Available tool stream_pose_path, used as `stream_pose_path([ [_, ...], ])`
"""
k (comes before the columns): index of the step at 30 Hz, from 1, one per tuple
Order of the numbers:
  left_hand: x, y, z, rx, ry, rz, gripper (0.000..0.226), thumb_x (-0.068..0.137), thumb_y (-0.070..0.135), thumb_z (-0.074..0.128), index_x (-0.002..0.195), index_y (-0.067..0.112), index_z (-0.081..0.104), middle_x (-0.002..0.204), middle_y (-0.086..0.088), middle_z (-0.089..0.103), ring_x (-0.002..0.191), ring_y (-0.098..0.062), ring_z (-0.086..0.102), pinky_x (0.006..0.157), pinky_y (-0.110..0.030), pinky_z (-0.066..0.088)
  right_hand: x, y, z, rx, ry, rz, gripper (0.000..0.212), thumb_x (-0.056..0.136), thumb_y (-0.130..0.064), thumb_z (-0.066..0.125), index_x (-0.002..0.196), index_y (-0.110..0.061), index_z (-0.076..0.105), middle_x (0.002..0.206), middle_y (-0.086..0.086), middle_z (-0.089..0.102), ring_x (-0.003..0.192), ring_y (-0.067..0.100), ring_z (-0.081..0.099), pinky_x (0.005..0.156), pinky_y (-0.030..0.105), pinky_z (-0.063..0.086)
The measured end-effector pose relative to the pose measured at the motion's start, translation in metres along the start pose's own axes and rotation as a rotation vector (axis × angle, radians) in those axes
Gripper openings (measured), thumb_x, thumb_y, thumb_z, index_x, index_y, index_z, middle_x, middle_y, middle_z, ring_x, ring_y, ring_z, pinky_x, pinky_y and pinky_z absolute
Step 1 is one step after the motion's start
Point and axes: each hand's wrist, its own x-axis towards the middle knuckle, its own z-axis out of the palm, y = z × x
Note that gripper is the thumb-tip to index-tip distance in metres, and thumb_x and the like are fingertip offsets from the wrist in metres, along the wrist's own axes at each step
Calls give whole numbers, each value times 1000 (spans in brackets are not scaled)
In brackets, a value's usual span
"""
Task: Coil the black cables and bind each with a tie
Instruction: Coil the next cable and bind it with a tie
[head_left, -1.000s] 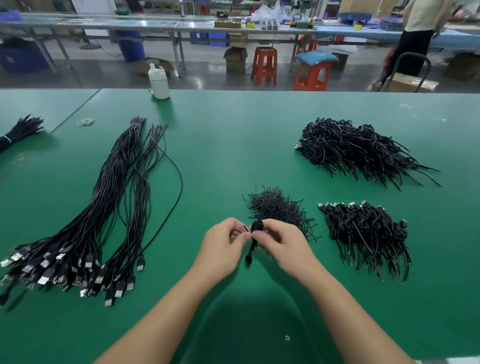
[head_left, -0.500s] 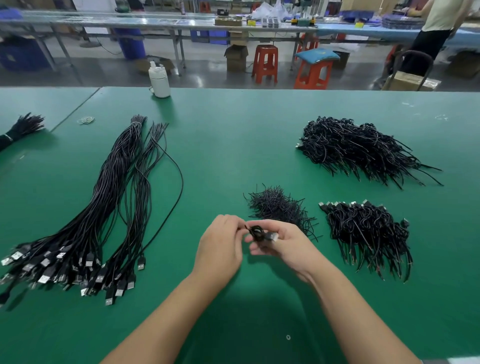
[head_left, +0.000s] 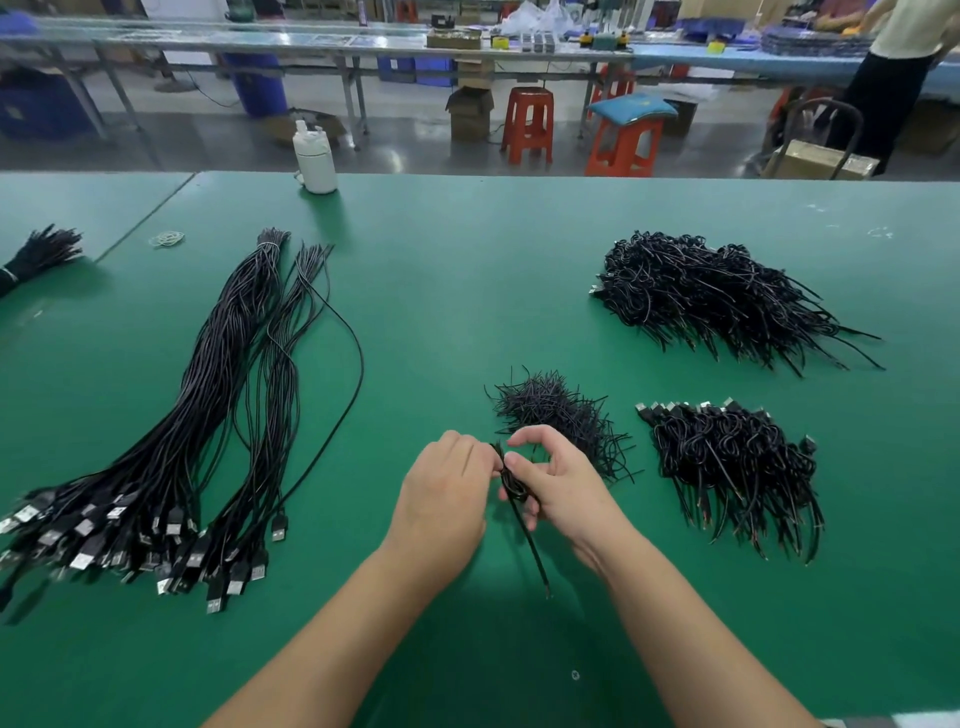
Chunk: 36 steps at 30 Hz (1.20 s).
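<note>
Left hand (head_left: 441, 493), right hand (head_left: 558, 486) — both pinch coiled cable (head_left: 511, 486).

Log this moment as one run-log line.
step: binding coil | left hand: pinching coiled cable | right hand: gripping coiled cable | tail: hanging toward table

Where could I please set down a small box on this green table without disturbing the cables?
Bare green lies between the long uncoiled cables and the pile of ties, also along the far edge right of the white bottle. The right side is crowded: two coiled piles.
</note>
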Motion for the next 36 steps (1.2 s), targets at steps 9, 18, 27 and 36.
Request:
stream_pose_path([
  [9,8,-3,-4,-463,-34,-489,12,94,15,62,85,22,60,81,11,63,75,1,54,68,-11,38,-2,-2,-2,211,-155,-40,30,93,7,56,123,1,61,91,15,71,73,16,68,78,29,60],
  [18,14,1,-2,-669,-75,-671,18,93,13,65,77,22,63,65,11,60,55,8,50,56,-8,36,-1,-2,-2,-268,121,-271,17,88,-5,70,99,-15,77,102,-2,66,69,3,60,56,24,54],
  [27,-4,1,6,-185,101,-189,8,90,1,62,84,7,61,80,-3,56,76,-21,50,69,-29,39,-2,-2,3,-211,88,-139,16,94,-24,64,104,-27,52,62,15,60,45,19,40,44,23,38],
  [36,-6,0,1,-174,173,-144,18,95,17,50,84,10,63,79,0,57,76,-18,47,71,-25,38,-3,-6,7,-184,84,-202,5,97,-17,59,92,-16,59,53,3,54,45,18,49,50,30,46],
])
